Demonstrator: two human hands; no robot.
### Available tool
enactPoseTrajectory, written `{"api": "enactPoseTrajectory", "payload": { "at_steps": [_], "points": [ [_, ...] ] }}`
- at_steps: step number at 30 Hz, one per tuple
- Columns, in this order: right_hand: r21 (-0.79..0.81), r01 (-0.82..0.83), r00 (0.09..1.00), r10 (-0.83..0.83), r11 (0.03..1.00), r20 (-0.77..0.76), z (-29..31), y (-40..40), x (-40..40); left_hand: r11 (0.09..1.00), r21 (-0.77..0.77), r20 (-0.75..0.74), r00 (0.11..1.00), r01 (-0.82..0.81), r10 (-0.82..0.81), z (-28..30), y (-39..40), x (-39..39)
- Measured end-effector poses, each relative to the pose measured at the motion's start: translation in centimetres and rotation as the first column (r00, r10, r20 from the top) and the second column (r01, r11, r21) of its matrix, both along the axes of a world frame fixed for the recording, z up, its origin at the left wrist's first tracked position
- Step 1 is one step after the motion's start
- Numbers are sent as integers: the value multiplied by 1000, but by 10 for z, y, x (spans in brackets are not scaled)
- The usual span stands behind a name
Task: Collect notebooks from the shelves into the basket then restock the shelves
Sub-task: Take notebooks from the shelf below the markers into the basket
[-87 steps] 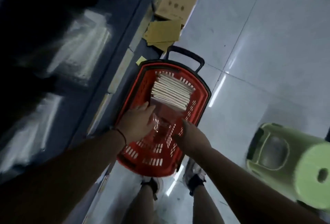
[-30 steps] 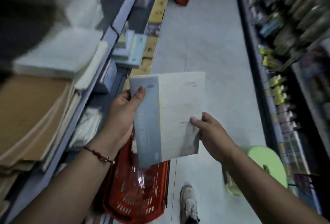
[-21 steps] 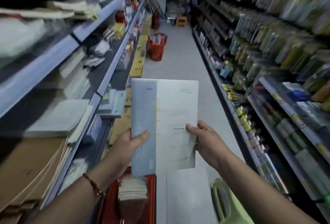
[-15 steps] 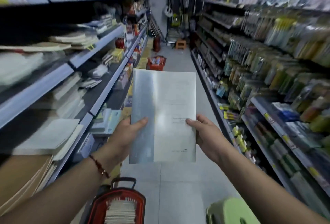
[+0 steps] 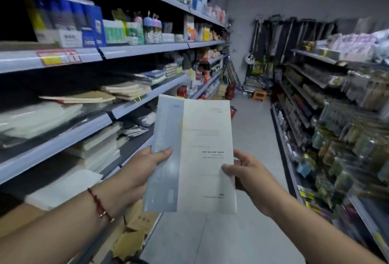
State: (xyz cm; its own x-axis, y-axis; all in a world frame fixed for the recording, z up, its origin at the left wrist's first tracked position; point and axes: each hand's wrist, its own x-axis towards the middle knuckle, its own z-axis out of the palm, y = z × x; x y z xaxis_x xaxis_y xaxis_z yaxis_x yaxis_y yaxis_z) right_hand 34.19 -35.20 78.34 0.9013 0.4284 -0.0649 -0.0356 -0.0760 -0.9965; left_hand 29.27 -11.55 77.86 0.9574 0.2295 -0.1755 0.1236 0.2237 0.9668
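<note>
- Both hands hold one notebook (image 5: 193,154) upright in a stationery-store aisle; the left-hand shelves (image 5: 130,103), stacked with flat piles of notebooks (image 5: 126,90), fill that whole side of the view.
- Shelving on the right (image 5: 336,116) is blurred; its goods cannot be made out.
- Restocking looks to be the step in hand, with the notebook clear of every shelf and the basket out of view.
- Risk, as a judgement: the cover looks thin and glossy, pinched only at its lower half, so the top could flop, or the book could slip during the reach to a shelf. Sliding it onto a loose pile could also push that pile askew.
- Left hand (image 5: 136,171) curls behind the grey spine strip, thumb on the front.
- Right hand (image 5: 250,175) grips the opposite edge, thumb pressed on the cover.
</note>
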Motion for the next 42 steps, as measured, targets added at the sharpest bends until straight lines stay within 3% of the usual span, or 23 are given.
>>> {"api": "enactPoseTrajectory", "payload": {
  "at_steps": [5, 18, 24, 33, 38, 42],
  "points": [
    [-34, -44, 999, 46, 998, 30, -5, 42, 80, 993, -49, -15, 994, -106, 106, -10, 36, 68],
    [-61, 22, 998, -19, 998, 51, 14, 62, 321, 997, -24, 4, 998, -70, 70, 12, 54, 312],
    [-46, -51, 997, 54, 998, 49, 4, 84, 451, 979, 9, 5, 979, -206, 206, 15, 57, 409],
    [-73, -401, 914, 405, 913, 35, 36, 156, 595, 870, 44, 15, 871, -492, 491, 37, 85, 488],
    [-79, -460, 883, 465, 884, 67, 52, 217, 631, 725, 53, 55, 727, -687, 685, 46, 116, 506],
    [-54, -490, 870, 492, 870, 44, 53, 266, 646, 673, 82, 52, 678, -735, 734, 47, 149, 514]
  ]
}}
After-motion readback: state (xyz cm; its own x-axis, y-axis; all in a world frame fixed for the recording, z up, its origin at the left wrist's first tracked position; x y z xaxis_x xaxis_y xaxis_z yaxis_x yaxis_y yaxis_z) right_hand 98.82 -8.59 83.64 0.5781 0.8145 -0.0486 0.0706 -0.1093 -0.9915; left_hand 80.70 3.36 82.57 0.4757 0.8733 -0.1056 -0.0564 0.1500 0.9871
